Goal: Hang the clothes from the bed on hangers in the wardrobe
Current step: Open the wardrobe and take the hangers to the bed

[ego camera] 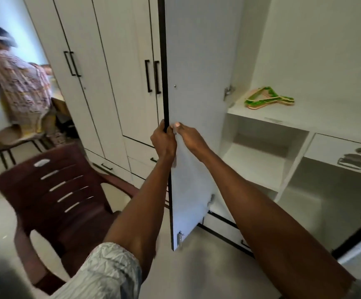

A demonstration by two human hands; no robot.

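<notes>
The white wardrobe door (199,67) stands open, its dark edge toward me. My left hand (164,140) grips that edge at mid height, fingers curled round it. My right hand (188,135) sits right beside it on the door's inner face, thumb and fingers pinching the same edge. Inside the wardrobe, a small stack of green and peach hangers (269,98) lies flat on a white shelf (283,117). No clothes or bed are in view.
A dark red plastic chair (67,190) stands close at the lower left, near the door's swing. Shut wardrobe doors (110,83) with black handles fill the left. A drawer (345,154) and open compartments lie under the shelf. Another person sits at the far left.
</notes>
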